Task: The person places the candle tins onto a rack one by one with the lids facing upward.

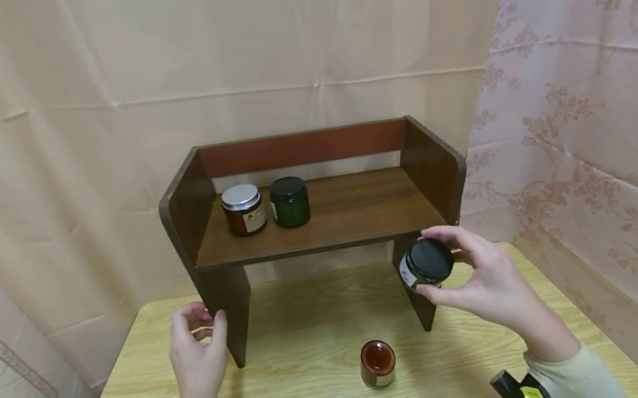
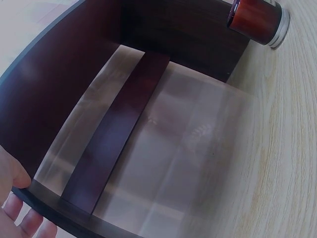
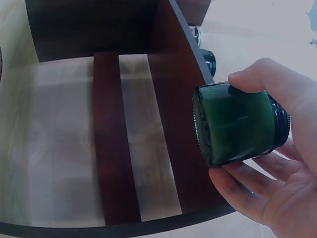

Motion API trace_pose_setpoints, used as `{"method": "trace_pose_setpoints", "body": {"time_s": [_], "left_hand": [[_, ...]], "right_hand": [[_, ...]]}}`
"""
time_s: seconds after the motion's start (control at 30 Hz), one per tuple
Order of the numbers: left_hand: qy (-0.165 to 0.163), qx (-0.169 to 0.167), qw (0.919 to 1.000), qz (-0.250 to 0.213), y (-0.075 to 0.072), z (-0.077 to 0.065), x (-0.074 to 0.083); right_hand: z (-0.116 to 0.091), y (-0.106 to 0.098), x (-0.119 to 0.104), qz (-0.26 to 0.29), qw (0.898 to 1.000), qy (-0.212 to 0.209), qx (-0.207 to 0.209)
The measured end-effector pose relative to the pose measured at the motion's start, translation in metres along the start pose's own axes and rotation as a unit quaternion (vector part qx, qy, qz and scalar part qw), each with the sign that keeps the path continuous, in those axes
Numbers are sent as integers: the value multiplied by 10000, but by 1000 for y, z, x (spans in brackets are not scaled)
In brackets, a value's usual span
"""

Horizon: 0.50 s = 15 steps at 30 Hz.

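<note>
Beige curtain hangs behind the tabletop, where my left grip pinches the front edge of the left side of the shelf. On its board's left end stand a silver-lidded jar and a green jar; an upturned amber jar sits toward the tabletop's near edge. My right grip clasps a tilted black-lidded jar near the shelf's front right corner.

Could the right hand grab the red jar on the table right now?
Probably not: the right hand holds a green jar, though nothing seems to block the way to the red jar.
</note>
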<state>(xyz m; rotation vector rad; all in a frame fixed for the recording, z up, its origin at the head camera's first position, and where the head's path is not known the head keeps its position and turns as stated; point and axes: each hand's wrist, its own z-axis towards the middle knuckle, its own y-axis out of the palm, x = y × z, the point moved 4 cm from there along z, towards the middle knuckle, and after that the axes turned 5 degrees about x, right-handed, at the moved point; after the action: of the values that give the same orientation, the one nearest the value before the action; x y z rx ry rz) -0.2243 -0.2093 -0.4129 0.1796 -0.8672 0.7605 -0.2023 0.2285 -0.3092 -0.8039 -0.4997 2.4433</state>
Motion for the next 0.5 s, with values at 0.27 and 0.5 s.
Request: {"method": "trace_pose_setpoints", "body": {"time_s": [0.27, 0.5], "left_hand": [[-40, -15, 10000, -4, 0, 1, 1], [-92, 3, 10000, 8, 0, 0, 0]], "right_hand": [[8, 0, -4, 44, 9998, 174, -6], [16, 1, -7, 105, 9999, 102, 13]]}}
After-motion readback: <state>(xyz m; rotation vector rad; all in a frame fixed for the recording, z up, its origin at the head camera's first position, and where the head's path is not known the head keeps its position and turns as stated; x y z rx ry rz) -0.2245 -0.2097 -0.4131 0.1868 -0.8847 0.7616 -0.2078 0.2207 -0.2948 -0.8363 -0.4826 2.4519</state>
